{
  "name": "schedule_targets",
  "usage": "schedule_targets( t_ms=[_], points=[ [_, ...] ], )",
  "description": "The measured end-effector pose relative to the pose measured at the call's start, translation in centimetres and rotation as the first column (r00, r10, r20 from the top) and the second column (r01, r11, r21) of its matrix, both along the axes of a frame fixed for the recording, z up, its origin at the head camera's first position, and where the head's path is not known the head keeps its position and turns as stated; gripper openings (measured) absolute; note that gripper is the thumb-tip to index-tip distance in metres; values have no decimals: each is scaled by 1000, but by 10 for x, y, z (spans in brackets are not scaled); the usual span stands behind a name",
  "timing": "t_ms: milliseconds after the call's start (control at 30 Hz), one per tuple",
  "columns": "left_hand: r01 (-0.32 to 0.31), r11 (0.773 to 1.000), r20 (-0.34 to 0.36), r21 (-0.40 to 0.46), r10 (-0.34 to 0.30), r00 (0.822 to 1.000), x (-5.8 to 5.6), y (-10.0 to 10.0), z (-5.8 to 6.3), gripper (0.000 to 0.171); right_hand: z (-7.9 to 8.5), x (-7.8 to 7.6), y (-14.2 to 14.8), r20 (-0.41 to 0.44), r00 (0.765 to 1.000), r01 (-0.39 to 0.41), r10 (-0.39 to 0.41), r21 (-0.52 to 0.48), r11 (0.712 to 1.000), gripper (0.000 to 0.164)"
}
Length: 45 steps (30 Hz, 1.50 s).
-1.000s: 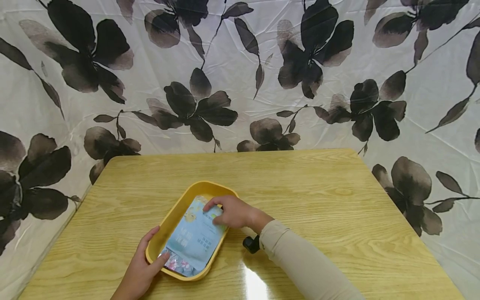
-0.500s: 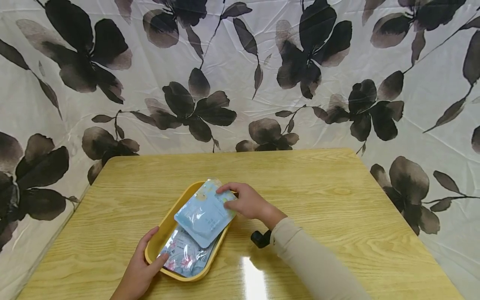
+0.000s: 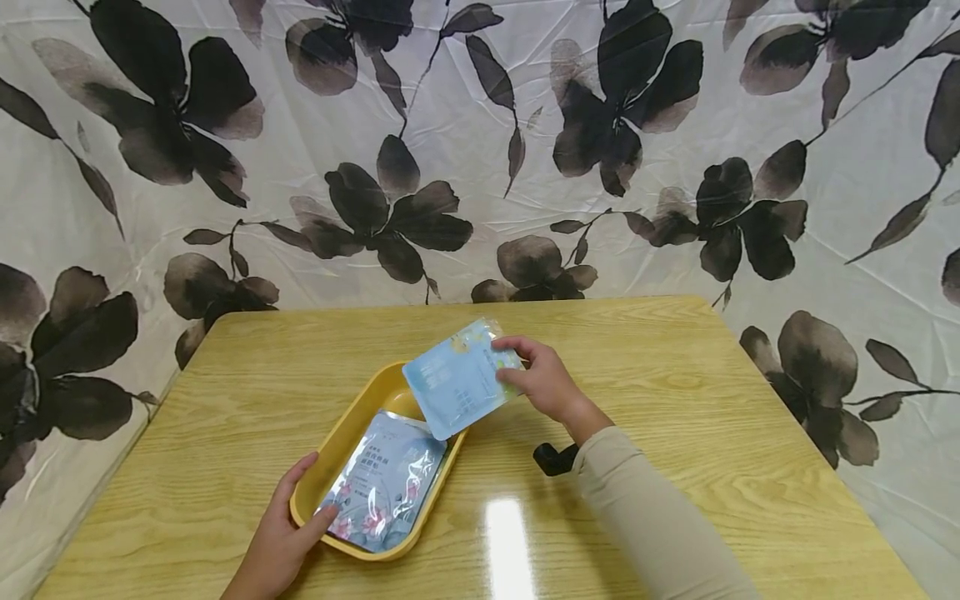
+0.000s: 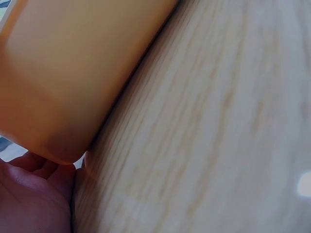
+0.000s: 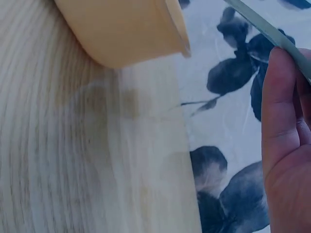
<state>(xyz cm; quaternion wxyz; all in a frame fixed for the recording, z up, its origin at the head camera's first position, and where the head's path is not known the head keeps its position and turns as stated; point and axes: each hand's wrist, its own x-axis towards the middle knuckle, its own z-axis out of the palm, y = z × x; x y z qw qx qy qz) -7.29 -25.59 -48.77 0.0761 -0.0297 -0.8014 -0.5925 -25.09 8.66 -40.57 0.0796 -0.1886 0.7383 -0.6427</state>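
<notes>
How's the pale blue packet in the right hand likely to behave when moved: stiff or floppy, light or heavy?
The pale blue packet is probably fairly stiff: pinched at one end by the right hand, it juts out nearly flat. It's likely light for its size, since its edge looks thin in the right wrist view.

Blue packet [image 3: 453, 385] whose right edge was partly covered by the right hand [image 3: 546, 382], its smallest print illegible, yellow tray [image 3: 348, 437] whose far right rim was partly hidden behind that packet, left hand [image 4: 35, 198] that was cropped in the left wrist view.
</notes>
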Motion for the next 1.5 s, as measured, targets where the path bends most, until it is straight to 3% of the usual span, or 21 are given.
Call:
schedule_targets(
  t_ms=[367,900,1500],
  points=[
    [-6,1000,20,8,6,1000,-1,-1,1,66,-8,-11,13,80,994,83,-78,-66,994,43],
    [-7,1000,29,20,7,1000,1,0,-1,67,-22,-27,33,120,979,183,-168,-127,975,59],
    [-7,1000,26,20,6,1000,2,-1,2,66,-35,-45,37,160,954,266,-252,-72,961,58]
  ],
)
